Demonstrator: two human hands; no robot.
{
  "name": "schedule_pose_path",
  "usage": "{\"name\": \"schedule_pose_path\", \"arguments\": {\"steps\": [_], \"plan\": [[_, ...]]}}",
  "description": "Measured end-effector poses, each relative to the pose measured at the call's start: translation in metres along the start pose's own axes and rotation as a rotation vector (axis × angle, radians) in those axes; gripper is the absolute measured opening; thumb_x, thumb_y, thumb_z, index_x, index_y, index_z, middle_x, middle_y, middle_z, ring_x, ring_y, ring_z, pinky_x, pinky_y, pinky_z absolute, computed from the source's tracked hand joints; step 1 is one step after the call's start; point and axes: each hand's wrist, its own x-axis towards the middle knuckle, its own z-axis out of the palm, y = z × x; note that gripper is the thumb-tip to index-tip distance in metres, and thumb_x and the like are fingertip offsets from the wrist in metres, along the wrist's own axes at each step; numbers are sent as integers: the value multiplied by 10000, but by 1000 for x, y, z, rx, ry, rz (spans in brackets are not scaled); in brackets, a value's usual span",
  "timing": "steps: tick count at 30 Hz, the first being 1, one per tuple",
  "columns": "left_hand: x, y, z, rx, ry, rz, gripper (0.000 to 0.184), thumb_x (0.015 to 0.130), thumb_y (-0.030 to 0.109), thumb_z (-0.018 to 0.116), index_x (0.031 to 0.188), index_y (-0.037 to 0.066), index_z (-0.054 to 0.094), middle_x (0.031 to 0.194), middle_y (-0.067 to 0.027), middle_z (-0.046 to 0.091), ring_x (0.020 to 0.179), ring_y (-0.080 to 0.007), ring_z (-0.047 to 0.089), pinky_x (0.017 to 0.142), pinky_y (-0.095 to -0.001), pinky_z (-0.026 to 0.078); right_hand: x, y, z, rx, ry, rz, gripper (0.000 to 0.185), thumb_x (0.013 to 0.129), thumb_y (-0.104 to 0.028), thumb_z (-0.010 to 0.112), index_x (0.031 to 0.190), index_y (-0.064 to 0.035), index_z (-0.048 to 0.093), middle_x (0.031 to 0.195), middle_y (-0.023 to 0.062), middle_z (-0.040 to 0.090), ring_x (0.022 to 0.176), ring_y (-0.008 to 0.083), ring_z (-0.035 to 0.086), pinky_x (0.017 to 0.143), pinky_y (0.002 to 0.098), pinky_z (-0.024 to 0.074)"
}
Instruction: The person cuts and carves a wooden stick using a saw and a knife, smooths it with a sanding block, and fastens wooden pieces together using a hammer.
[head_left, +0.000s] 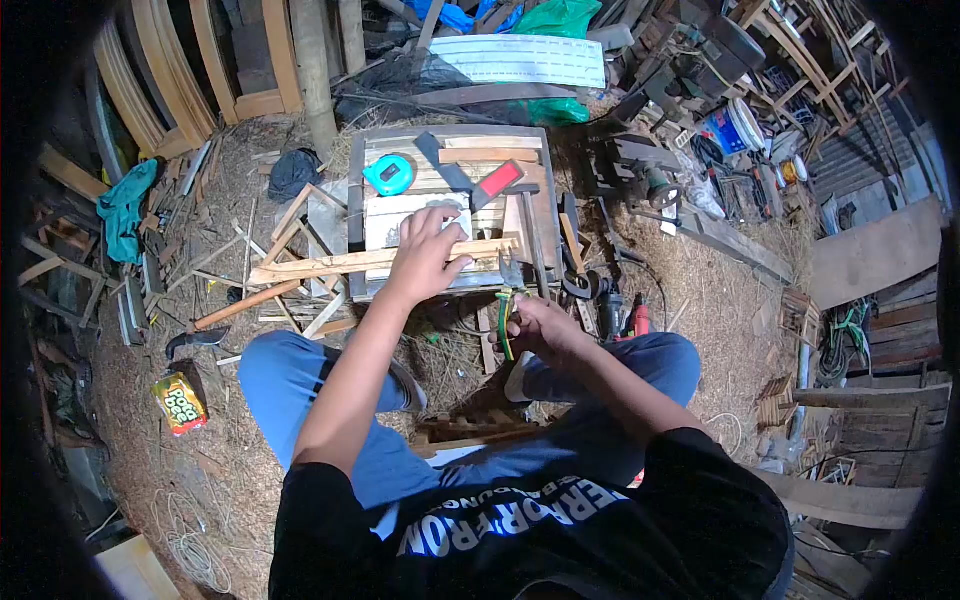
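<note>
My left hand (428, 255) is over a long wooden strip (335, 265), fingers on its far side and thumb near its front edge, holding it against the low work table (357, 185). The strip runs across the table and sticks out past its left side. In my right hand (545, 325) is a pair of pliers (506, 325) with green and yellow handles. Its metal jaws point up at the strip's right end; whether they touch it I cannot tell. A hammer (536, 235) lies just right of that end. Beneath my left hand is a pale block (385, 215), partly hidden.
A teal tape measure (389, 175), a red and black block (500, 183) and a dark flat bar (443, 162) lie at the table's back. Right of it are a power tool (608, 310) and a red tool (640, 318). A machete-like tool (245, 305) and snack bag (180, 403) lie left.
</note>
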Motion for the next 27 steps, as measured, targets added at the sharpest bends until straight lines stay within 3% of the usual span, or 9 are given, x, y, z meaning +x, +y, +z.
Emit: {"name": "schedule_pose_path", "arguments": {"steps": [3,4,9,17,20,23,27], "plan": [[0,3,-3,-8,4,-6,347,803,262,850,1058,104,675,1351,-98,569,1337,-348,487,1096,-508,361,5,6,7,32,53,-18,390,1132,-466,498,1061,-84,537,747,38,535,851,308,731,786,431,571],[0,4,-3,-4,4,-5,346,802,259,851,1058,104,677,1337,-97,571,1329,-347,490,1096,-506,362,14,16,6,26,95,-40,437,1128,-515,489,956,-113,513,735,36,515,794,289,707,775,450,579],[0,3,-2,-7,10,12,341,802,252,848,1059,100,684,1275,-90,578,1287,-342,505,1089,-501,367,18,31,9,79,124,-100,442,1121,-523,502,910,-135,494,739,43,530,751,288,680,794,508,600],[2,5,-3,-3,11,10,335,807,255,842,1058,93,691,1215,-93,583,1246,-343,514,1069,-503,380,24,38,5,66,92,-96,450,1113,-523,511,993,-90,507,739,48,540,770,277,686,804,500,609],[2,6,-5,-2,3,3,321,818,249,834,1062,98,692,1207,-89,582,1236,-345,517,1064,-502,384,27,36,4,58,15,-103,485,1113,-553,499,1042,-82,593,765,36,593,827,281,738,821,451,605],[2,4,-4,-26,15,6,296,838,241,822,1074,111,699,1217,-91,582,1233,-345,517,1065,-502,384,22,33,17,117,29,-105,447,1108,-530,516,1052,-87,549,719,33,501,750,270,675,785,500,615],[5,-7,5,-150,146,-110,364,855,251,818,1175,131,693,1307,-119,577,1267,-361,502,1118,-504,363,23,39,21,173,120,-66,445,1101,-537,529,1086,-93,551,770,31,509,752,285,687,771,495,620]]}}
